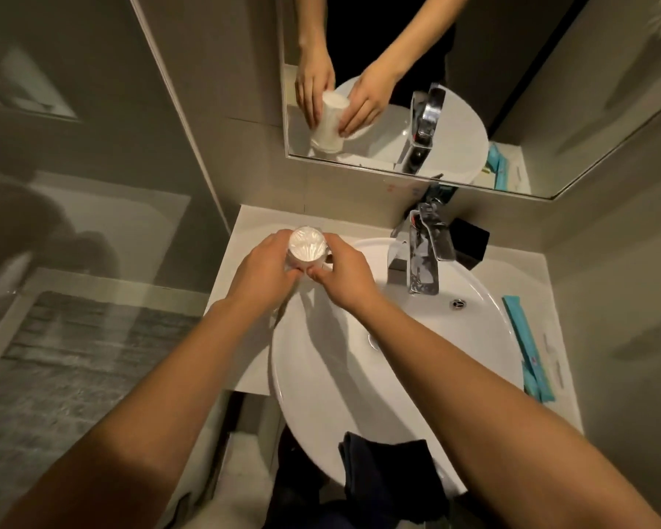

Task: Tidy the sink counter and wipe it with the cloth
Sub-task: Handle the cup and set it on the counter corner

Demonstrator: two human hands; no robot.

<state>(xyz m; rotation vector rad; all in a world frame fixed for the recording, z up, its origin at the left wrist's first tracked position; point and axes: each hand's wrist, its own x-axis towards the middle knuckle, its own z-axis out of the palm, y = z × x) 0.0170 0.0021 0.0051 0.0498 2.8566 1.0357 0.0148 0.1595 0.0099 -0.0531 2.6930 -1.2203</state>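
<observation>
A round clear container of white cotton swabs (307, 244) stands upright on the pale counter (252, 227) at the back left of the white sink basin (474, 330). My left hand (262, 271) wraps its left side and my right hand (346, 274) holds its right side, thumbs meeting at the front. A dark navy cloth (390, 479) hangs over the basin's front rim, between my forearms. Teal wrapped packets (527, 349) lie on the counter strip to the right of the basin.
A chrome faucet (422, 257) rises at the back of the basin, with a black box (470, 242) behind it. A mirror (455, 89) on the back wall reflects my hands and the container. Tiled walls close in left and right.
</observation>
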